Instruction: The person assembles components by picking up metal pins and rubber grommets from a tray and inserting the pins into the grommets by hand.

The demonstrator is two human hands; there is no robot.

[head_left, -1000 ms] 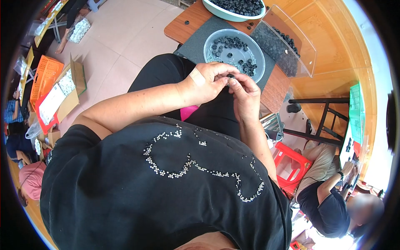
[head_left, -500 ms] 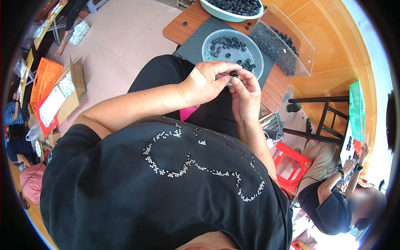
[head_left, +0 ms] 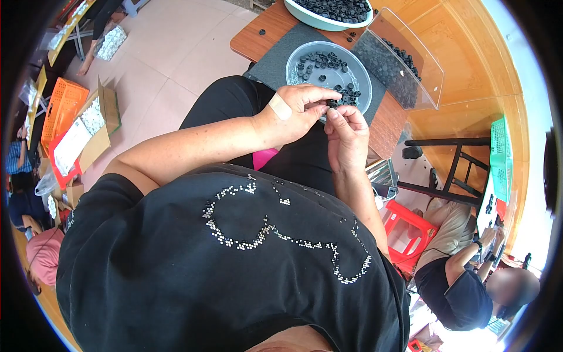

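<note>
My left hand (head_left: 292, 112), with a beige adhesive bandage on its back, is closed in a pinch on a small round black plastic part (head_left: 332, 104). From the other side, my right hand (head_left: 347, 130) holds the same part between thumb and fingertips. The fingers cover much of the part, so its exact shape is hard to see. Just beyond my hands stands a translucent round tub (head_left: 290, 66), with several similar black parts (head_left: 322, 61) lying inside it.
The tub rests on a dark mat (head_left: 271, 63) on a brown table (head_left: 246, 44). Behind is a pale green basin (head_left: 328, 23) full of black parts. A clear acrylic box (head_left: 404, 64) stands right. A red stool (head_left: 410, 226) and another person (head_left: 463, 287) are at right.
My right fingers have shifted around the black part, which now sits lower and more hidden between both hands. The person at right has drawn their hands closer in.
</note>
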